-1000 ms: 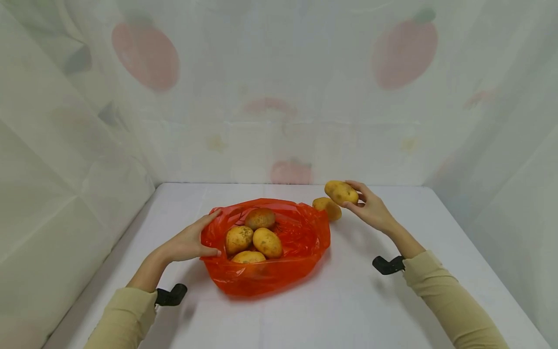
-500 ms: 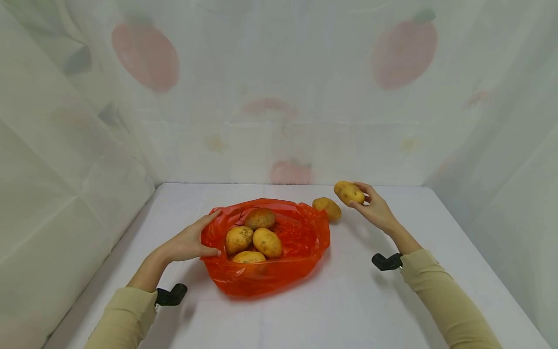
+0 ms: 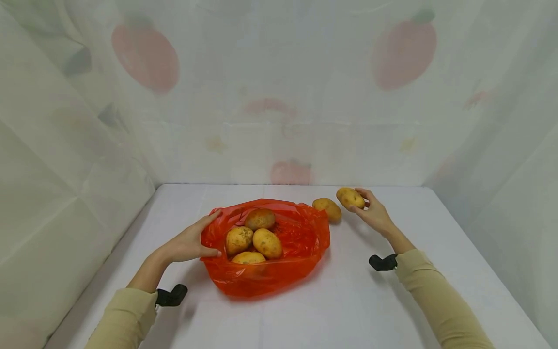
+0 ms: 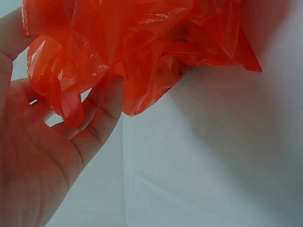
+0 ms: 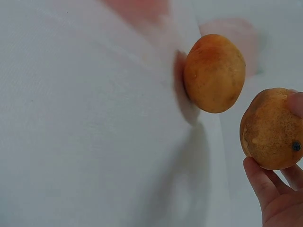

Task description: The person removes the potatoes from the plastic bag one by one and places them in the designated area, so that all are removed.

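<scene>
My left hand (image 3: 189,242) grips the left side of a red plastic bag (image 3: 279,276), thumb in front and fingers at the back rim. In the left wrist view, crumpled red film hangs between the thumb and fingers. Several potatoes (image 3: 268,243) lie inside the open bag. My right hand (image 3: 375,214) holds a potato (image 3: 350,198) between thumb and fingertips, raised over the table right of the bag. The right wrist view shows this potato (image 5: 271,127) with a dark spot on it. A second loose potato (image 5: 214,73) lies on the table beside the bag's right edge.
A white-covered table (image 3: 331,310) spreads beneath everything. Pale printed cloth (image 3: 348,135) hangs behind it and on both sides. A black wrist mount (image 3: 382,262) sticks out from the right sleeve, another black mount (image 3: 172,295) from the left.
My right hand has moved right and then slightly down with its potato, away from the loose one. The left hand and the bag have stayed in place.
</scene>
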A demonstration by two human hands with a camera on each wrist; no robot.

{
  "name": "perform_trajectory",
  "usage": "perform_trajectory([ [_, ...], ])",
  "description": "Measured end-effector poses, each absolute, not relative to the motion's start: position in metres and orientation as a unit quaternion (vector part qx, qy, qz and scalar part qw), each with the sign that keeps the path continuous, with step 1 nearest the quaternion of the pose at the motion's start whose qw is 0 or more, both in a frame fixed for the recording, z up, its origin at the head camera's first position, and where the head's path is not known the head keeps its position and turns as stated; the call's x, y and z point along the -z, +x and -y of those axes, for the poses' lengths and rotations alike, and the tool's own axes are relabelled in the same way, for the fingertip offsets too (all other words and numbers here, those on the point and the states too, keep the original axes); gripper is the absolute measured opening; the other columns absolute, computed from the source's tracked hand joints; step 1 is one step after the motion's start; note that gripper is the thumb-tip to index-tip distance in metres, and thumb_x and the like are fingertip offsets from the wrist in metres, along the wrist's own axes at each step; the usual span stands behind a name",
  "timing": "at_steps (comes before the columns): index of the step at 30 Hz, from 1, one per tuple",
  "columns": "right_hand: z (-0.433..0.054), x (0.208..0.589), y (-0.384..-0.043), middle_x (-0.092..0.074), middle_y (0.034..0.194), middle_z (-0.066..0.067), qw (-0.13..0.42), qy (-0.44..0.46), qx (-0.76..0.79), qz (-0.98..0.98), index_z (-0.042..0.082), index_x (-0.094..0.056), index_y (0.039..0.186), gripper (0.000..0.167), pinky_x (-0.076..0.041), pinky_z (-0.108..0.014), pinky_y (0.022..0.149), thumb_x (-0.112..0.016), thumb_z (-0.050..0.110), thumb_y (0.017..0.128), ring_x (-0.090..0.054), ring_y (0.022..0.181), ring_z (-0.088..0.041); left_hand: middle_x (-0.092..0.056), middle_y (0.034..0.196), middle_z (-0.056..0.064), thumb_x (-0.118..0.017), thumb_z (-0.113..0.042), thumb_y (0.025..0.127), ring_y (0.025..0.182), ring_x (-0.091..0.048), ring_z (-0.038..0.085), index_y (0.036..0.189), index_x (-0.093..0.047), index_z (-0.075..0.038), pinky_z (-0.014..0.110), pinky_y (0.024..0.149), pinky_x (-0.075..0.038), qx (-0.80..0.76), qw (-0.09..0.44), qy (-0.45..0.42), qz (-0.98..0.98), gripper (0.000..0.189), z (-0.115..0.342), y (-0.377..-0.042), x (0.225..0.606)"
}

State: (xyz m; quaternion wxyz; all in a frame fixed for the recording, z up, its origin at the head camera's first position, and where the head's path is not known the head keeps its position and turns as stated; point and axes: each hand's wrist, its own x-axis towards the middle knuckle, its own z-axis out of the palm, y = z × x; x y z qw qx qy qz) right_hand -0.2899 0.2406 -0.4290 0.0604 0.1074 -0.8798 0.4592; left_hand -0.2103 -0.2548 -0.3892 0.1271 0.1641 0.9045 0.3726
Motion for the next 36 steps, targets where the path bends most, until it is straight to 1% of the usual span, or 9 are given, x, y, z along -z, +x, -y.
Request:
perform_trajectory([
  [1, -0.24, 0.43, -0.29, -0.042, 0.135, -0.021, 0.069, 0.107, -0.46, 0.879, 0.012, -0.037, 0.137, 0.064, -0.05, -0.035, 0.081, -0.066, 0.035, 0.084, -0.049, 0.111, -0.041, -0.016, 0.151, 0.015, -0.079, -0.032, 0.07, 0.131, -0.029, 0.04, 0.149, -0.014, -0.021, 0.047, 0.089, -0.048, -0.373, 0.127, 0.165, -0.904, 0.103, 0.255, -0.21, 0.389],
  [4, -0.24, 0.434, -0.29, -0.042, 0.134, -0.023, 0.074, 0.106, -0.461, 0.878, 0.011, -0.038, 0.137, 0.064, -0.048, -0.035, 0.08, -0.065, 0.036, 0.084, -0.048, 0.109, -0.042, -0.016, 0.152, 0.012, -0.079, -0.031, 0.07, 0.133, -0.027, 0.038, 0.149, -0.014, -0.023, 0.047, 0.089, -0.048, -0.375, 0.128, 0.157, -0.905, 0.102, 0.255, -0.21, 0.389],
  [6, -0.24, 0.437, -0.292, -0.042, 0.135, -0.022, 0.067, 0.096, -0.463, 0.879, 0.01, -0.038, 0.137, 0.065, -0.047, -0.038, 0.084, -0.066, 0.034, 0.084, -0.048, 0.111, -0.041, -0.015, 0.152, 0.014, -0.079, -0.031, 0.07, 0.133, -0.026, 0.04, 0.149, -0.014, -0.022, 0.048, 0.09, -0.048, -0.375, 0.128, 0.159, -0.904, 0.103, 0.255, -0.21, 0.389],
  [8, -0.241, 0.44, -0.294, -0.039, 0.138, -0.022, 0.049, 0.089, -0.467, 0.878, 0.009, -0.035, 0.139, 0.066, -0.045, -0.044, 0.088, -0.065, 0.031, 0.085, -0.045, 0.115, -0.042, -0.015, 0.152, 0.013, -0.079, -0.031, 0.07, 0.133, -0.027, 0.039, 0.149, -0.014, -0.022, 0.048, 0.09, -0.047, -0.375, 0.129, 0.156, -0.905, 0.103, 0.255, -0.21, 0.389],
  [14, -0.242, 0.446, -0.297, -0.037, 0.139, -0.022, 0.035, 0.064, -0.456, 0.887, 0.006, -0.032, 0.139, 0.065, -0.043, -0.042, 0.089, -0.064, 0.025, 0.086, -0.043, 0.117, -0.038, -0.015, 0.152, 0.012, -0.08, -0.032, 0.069, 0.133, -0.026, 0.039, 0.149, -0.014, -0.024, 0.048, 0.09, -0.047, -0.376, 0.13, 0.153, -0.905, 0.103, 0.255, -0.21, 0.391],
  [20, -0.244, 0.452, -0.298, -0.033, 0.141, -0.023, 0.02, 0.057, -0.462, 0.885, 0.005, -0.03, 0.14, 0.065, -0.034, -0.05, 0.102, -0.063, 0.022, 0.087, -0.036, 0.126, -0.039, -0.015, 0.152, 0.013, -0.08, -0.032, 0.069, 0.133, -0.025, 0.039, 0.149, -0.015, -0.022, 0.048, 0.09, -0.047, -0.376, 0.127, 0.156, -0.904, 0.103, 0.254, -0.209, 0.39],
  [24, -0.245, 0.456, -0.3, -0.032, 0.142, -0.024, 0.016, 0.049, -0.456, 0.888, 0.005, -0.029, 0.141, 0.067, -0.034, -0.051, 0.102, -0.063, 0.023, 0.087, -0.036, 0.126, -0.04, -0.014, 0.152, 0.012, -0.079, -0.032, 0.07, 0.134, -0.025, 0.039, 0.149, -0.015, -0.023, 0.049, 0.091, -0.046, -0.374, 0.126, 0.155, -0.906, 0.102, 0.254, -0.209, 0.39],
  [29, -0.243, 0.459, -0.301, -0.035, 0.139, -0.025, 0.029, 0.052, -0.454, 0.889, 0.003, -0.031, 0.139, 0.065, -0.036, -0.051, 0.1, -0.064, 0.018, 0.085, -0.039, 0.123, -0.041, -0.014, 0.152, 0.013, -0.079, -0.033, 0.07, 0.134, -0.024, 0.039, 0.149, -0.014, -0.023, 0.05, 0.093, -0.045, -0.371, 0.126, 0.154, -0.907, 0.103, 0.254, -0.209, 0.39],
  [36, -0.242, 0.461, -0.303, -0.037, 0.135, -0.028, 0.057, 0.09, -0.433, 0.895, -0.002, -0.033, 0.136, 0.063, -0.031, -0.054, 0.103, -0.065, 0.011, 0.084, -0.035, 0.125, -0.04, -0.014, 0.152, 0.013, -0.079, -0.031, 0.07, 0.134, -0.024, 0.039, 0.149, -0.014, -0.023, 0.049, 0.091, -0.046, -0.372, 0.127, 0.155, -0.906, 0.102, 0.254, -0.21, 0.39],
])
